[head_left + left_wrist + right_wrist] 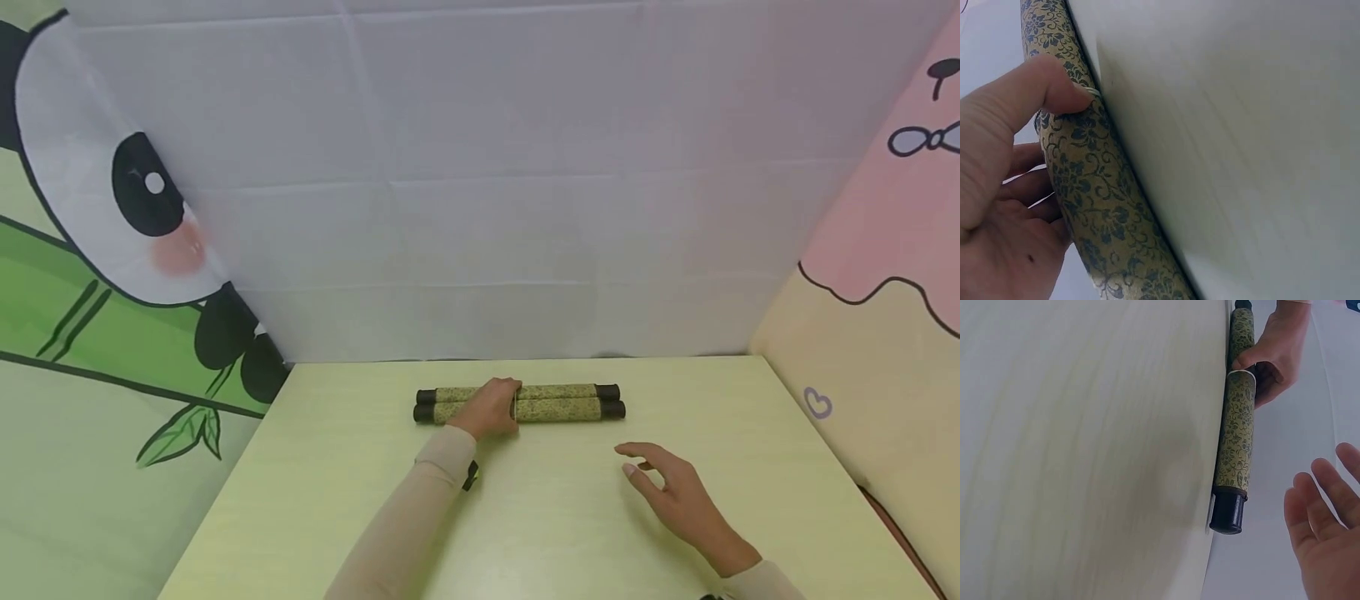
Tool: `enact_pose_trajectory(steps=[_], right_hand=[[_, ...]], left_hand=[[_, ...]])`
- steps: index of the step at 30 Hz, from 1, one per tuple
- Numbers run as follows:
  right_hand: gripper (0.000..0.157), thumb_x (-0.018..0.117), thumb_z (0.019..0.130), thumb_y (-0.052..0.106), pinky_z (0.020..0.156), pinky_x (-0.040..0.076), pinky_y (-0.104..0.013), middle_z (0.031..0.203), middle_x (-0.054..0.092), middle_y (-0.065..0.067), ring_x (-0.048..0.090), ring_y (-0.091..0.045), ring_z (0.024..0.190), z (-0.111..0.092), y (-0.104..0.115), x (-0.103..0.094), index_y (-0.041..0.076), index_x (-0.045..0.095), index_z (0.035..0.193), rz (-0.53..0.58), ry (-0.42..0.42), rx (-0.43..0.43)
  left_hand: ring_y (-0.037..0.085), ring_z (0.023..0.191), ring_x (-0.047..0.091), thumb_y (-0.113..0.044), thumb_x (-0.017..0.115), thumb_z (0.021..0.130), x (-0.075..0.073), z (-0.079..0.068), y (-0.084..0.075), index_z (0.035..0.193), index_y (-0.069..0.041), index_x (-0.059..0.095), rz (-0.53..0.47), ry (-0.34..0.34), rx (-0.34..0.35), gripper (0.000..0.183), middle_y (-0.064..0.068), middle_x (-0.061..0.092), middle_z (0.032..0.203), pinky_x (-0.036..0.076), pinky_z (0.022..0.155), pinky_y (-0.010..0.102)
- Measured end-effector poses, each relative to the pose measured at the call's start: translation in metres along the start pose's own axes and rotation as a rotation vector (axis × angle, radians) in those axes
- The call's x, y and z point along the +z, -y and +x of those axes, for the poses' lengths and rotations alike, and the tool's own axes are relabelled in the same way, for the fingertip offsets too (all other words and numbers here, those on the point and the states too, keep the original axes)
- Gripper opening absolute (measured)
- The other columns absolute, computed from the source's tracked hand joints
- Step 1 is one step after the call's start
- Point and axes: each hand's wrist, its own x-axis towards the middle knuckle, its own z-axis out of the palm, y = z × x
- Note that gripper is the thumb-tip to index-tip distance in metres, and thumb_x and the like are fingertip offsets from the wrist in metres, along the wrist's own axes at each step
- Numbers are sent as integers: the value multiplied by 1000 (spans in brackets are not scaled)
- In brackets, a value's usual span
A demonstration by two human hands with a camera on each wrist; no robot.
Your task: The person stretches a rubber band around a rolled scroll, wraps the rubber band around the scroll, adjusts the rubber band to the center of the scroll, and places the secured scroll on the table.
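A rolled scroll (558,408) lies crosswise on the table, its two parallel rolls side by side. Gold cloth with a dark floral pattern covers it, and black knobs cap its ends. Around the middle runs a thin white string (1092,92). My left hand (491,408) grips the scroll there, thumb on the near side beside the string, fingers reaching over to the far side. Off to the right and nearer to me, my right hand (678,496) hovers with loosely bent fingers, apart from the scroll. In the right wrist view a black end knob (1227,512) faces that hand's fingers.
The pale yellow table (300,500) ends at a white cloth backdrop (480,208) just behind the scroll. Printed side panels stand left and right, one with a panda and bamboo (112,308), the other pink and cream (885,358).
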Motion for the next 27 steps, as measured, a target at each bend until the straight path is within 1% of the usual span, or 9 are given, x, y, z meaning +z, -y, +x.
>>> enact_pose_trajectory(steps=[3,4,6,9,11,18,24,25,27], right_hand=[[24,65,102,13,80,58,-44,124,69,-1,68,-15,100,-1,1,-1,17,69,125,-10,9,11],[24,65,102,13,80,58,-44,124,69,-1,68,-14,98,-1,1,-1,16,69,125,-10,12,15],[24,64,102,14,78,58,-45,124,69,-1,67,-11,95,-1,1,-2,17,69,125,-14,16,24],[24,64,102,14,76,58,-44,124,69,-2,67,-10,93,-1,1,-2,17,69,126,-13,22,33],[24,64,102,15,75,58,-43,124,69,-2,68,-11,93,-1,1,-2,17,69,126,-8,24,37],[24,63,103,16,75,58,-37,125,68,-3,69,-13,93,0,0,-1,17,69,126,11,33,44],[24,64,102,15,70,56,-31,123,69,-2,67,-10,91,-1,-1,0,16,70,125,15,24,53],[24,64,102,15,69,55,-31,123,69,-2,67,-10,91,-2,-1,1,16,70,125,13,23,53],[24,64,102,15,71,56,-33,123,69,-2,67,-11,92,-2,-2,1,16,70,125,13,22,55]], left_hand=[[29,130,55,-23,86,84,-1,1,-1,149,-3,48,20,14,0,78,13,57,143,47,107,39],[29,129,56,-24,85,84,-1,1,-1,149,-3,48,34,15,0,78,12,58,142,48,107,39],[28,125,58,-26,85,84,-2,1,-2,149,-4,49,54,11,0,77,10,62,136,49,105,40],[26,120,61,-28,84,85,-4,2,-2,150,-6,49,79,8,1,77,6,67,125,51,102,41],[26,117,62,-27,83,85,-5,3,-1,150,-7,49,72,12,5,76,5,68,120,51,101,41],[25,116,62,-27,83,86,-6,5,-1,151,-7,48,61,27,27,76,6,65,129,51,101,40],[26,124,58,-23,83,87,-7,5,0,151,-8,47,33,46,42,75,7,61,137,48,105,40],[26,126,57,-24,83,87,-7,5,0,152,-8,47,38,46,45,76,7,60,139,47,107,40],[26,131,54,-25,83,88,-7,5,0,153,-9,45,48,45,47,77,7,57,144,41,113,43]])
